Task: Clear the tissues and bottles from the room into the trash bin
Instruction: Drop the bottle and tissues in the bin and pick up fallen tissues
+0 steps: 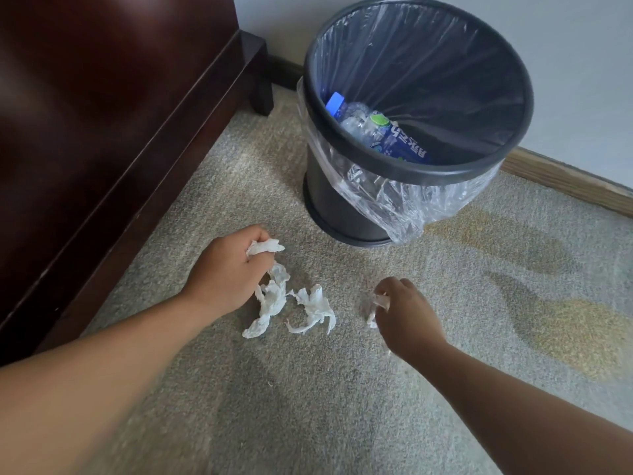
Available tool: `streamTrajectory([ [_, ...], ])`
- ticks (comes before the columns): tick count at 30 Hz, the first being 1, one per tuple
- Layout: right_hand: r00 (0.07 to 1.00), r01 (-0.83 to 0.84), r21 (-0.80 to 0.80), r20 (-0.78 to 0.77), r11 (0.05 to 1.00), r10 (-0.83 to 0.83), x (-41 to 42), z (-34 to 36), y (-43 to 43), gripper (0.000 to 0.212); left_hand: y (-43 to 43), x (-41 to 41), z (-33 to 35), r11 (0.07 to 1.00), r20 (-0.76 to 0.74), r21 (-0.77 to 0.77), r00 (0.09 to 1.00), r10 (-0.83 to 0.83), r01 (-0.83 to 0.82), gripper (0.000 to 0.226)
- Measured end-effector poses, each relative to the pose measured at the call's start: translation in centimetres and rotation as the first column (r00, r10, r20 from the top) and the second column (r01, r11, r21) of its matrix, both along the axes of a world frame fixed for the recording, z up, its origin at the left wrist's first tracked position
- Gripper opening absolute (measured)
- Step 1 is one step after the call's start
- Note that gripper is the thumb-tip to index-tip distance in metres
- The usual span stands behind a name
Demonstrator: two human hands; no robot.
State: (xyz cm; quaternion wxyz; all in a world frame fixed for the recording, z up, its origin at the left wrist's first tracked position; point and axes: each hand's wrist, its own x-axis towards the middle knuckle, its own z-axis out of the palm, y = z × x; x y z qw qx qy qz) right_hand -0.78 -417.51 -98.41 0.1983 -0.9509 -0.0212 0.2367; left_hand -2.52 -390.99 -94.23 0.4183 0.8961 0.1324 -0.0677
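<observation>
I read this as a lived-in room, bedroom or hotel type: beige carpet (342, 389), dark wood furniture (102, 114) on a short leg, painted wall (582, 63) with wooden baseboard (565, 183), small black bin (411, 168) with clear liner (394, 204).

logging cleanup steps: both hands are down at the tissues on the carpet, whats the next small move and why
Probably reach the right hand to the loose tissue lying untouched between the hands. The left hand grips a bigger tissue, the right pinches only a small scrap, and the trash bin stands open just beyond.
</observation>
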Motion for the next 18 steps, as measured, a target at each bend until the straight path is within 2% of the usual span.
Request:
streamTrajectory([
  [5,0.996,-0.039,-0.057,-0.08,0.998,0.034,-1.0,-0.7,-0.9,0.03,0.0,0.0,-0.3,1.0,-0.009,0.008,1.0,-0.015,0.015,0.019],
  [12,0.994,-0.086,-0.084,-0.077,0.993,0.08,-1.4,-1.3,-0.5,0.052,-0.5,0.0,-0.5,0.999,-0.026,0.01,0.999,-0.045,0.045,0.019],
  [14,0.992,-0.11,-0.082,-0.066,0.991,0.104,-1.5,-1.5,-0.3,0.042,-0.6,0.0,-0.4,0.999,-0.024,0.012,0.999,-0.044,0.044,0.017],
  [18,0.994,-0.086,-0.063,-0.073,0.994,0.082,-1.6,-1.5,0.4,0.002,-0.5,-0.2,-0.2,0.999,-0.018,0.012,0.999,-0.042,0.042,0.02],
])
